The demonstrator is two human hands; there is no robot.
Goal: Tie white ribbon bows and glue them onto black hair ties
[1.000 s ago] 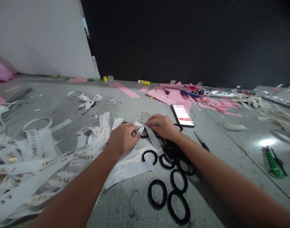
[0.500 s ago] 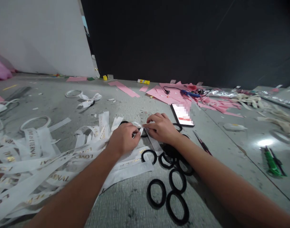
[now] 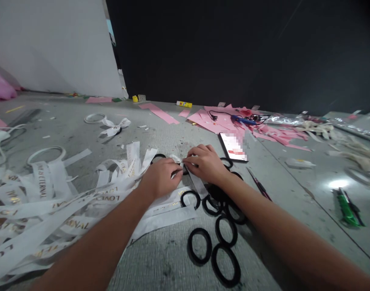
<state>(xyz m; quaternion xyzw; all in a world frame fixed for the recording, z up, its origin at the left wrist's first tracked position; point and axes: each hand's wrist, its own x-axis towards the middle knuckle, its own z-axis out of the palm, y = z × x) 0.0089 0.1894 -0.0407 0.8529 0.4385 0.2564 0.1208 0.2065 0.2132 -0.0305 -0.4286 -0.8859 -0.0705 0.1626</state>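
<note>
My left hand and my right hand meet at the middle, fingertips pinched on a white ribbon. A tail of it hangs from below my right fingers toward the black hair ties. Part of a dark hair tie shows between the hands; how the ribbon lies round it is hidden. Near my right forearm lie several black hair ties, some overlapping. White ribbons printed with gold letters spread in a heap on the left, partly under my left forearm.
A white bow lies farther back beside a white ring. Behind my right hand is a phone; a dark pen-like tool and a green-handled tool lie to the right. Pink scraps border the black panel.
My left fingers have shifted slightly right, closer to my right fingertips, and the small white ribbon end by my left thumb is now less visible. Little else has moved.
</note>
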